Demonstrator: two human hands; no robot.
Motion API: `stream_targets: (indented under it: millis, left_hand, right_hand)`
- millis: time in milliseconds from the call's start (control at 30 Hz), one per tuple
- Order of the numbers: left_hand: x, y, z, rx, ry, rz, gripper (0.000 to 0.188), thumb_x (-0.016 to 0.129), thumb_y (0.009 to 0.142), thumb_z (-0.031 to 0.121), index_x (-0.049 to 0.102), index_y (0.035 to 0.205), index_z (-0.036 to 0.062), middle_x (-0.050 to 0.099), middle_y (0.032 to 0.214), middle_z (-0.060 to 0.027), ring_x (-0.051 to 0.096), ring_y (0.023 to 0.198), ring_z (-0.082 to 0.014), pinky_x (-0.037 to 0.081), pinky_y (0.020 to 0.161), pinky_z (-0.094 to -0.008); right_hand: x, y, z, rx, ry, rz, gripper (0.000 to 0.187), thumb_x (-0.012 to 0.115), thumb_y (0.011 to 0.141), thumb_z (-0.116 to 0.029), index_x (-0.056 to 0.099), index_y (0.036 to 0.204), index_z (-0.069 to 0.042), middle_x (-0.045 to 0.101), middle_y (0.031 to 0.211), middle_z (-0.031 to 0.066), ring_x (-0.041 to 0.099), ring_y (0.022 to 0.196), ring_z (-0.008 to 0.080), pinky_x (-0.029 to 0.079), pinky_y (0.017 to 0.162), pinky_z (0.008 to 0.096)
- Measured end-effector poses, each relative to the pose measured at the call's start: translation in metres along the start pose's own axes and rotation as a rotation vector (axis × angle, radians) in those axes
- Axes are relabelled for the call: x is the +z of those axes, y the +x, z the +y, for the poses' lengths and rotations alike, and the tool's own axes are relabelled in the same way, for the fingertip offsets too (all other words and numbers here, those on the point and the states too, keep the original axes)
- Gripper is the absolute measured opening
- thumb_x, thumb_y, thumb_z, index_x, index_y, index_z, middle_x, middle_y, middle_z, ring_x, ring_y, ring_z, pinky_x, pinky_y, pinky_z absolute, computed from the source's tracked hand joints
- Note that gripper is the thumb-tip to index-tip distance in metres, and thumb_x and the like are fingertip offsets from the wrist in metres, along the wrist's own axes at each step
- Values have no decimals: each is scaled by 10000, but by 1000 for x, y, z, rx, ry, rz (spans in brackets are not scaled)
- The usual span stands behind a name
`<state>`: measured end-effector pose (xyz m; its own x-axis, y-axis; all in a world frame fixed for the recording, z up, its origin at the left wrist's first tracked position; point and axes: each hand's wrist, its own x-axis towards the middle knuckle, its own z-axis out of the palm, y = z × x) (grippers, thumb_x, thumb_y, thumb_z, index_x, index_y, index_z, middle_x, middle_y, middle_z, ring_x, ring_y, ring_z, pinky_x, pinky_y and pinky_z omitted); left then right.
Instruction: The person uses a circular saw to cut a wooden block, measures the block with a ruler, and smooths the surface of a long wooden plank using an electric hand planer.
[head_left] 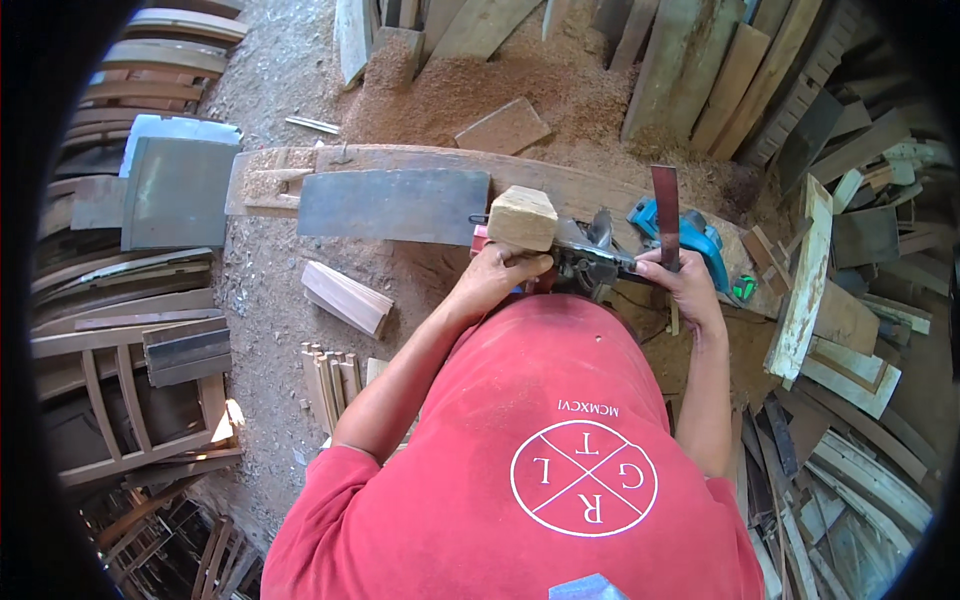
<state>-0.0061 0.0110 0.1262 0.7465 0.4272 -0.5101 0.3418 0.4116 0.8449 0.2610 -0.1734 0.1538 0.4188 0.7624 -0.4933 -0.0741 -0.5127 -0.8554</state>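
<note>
Holding dark strip [666, 215] low in right fingers [652, 271], perhaps to leave its length free; cannot tell grip of left fingers [528, 266], below wooden block [523, 225].

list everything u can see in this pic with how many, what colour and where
wooden block: one, tan, at the left hand
dark red strip: one, upright in view, at the right hand
metal tool: one, black and silver, between the hands
power tool: one, teal, beside the right hand
tape measure: one, green and black, right of power tool
flat board: one, grey, on the bench
bench: one, brown, ahead of the person
sawdust: one heap, reddish brown, beyond the bench
wood strips: one bundle, pale, floor left
scrap boards: many, mixed colours, right
shirt: one, red, lower centre
left hand: one, bare, centre
right hand: one, bare, right of centre
</note>
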Motion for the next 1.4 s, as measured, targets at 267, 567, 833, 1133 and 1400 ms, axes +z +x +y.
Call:
stream_targets:
  millis: [267, 567, 833, 1133, 1400]
  left_hand:
    - [19, -4, 15, 56, 276, 121, 266, 739, 946, 266, 737, 938, 1, 715, 784, -62, 639, 732, -128, 497, 715, -295]
    - [5, 0, -12, 17, 120, -3, 352, 611, 1060, 327, 729, 1045, -4, 681, 925, -8, 564, 863, -90, 467, 785, -281]
    - [5, 4, -27, 24, 37, 21, 335, 615, 1061, 338, 703, 1022, 17, 596, 866, 24, 510, 827, -93, 433, 747, -286]
    - [7, 0, -23, -5, -24, -3, 419, 609, 1065, 377, 670, 1199, -15, 651, 987, -13, 578, 924, -120, 465, 851, -289]
    - [4, 1, -22, -49, -34, -19, 537, 594, 1070, 390, 597, 1384, -45, 700, 1154, -77, 637, 1100, -168, 481, 997, -324]
  right_hand:
    - [0, 0, 1, -16, -2, -16, 269, 842, 876, -145, 752, 1077, 10, 719, 941, -1, 630, 864, 76, 503, 843, 265]
    - [-27, 16, -6, -275, -594, -30, 239, 548, 1026, -268, 509, 1026, -32, 613, 873, 181, 626, 840, 359, 486, 788, 438]
    - [-18, 31, -12, -310, -747, -1, 194, 639, 945, -253, 609, 1012, -73, 699, 864, 183, 675, 832, 402, 506, 722, 474]
    - [-18, 32, -15, -351, -778, 5, 174, 678, 920, -237, 628, 973, -79, 682, 807, 157, 666, 792, 379, 493, 693, 473]
    - [-24, 43, -5, -353, -680, -31, 178, 696, 901, -228, 642, 951, -66, 661, 755, 142, 653, 740, 335, 489, 680, 449]
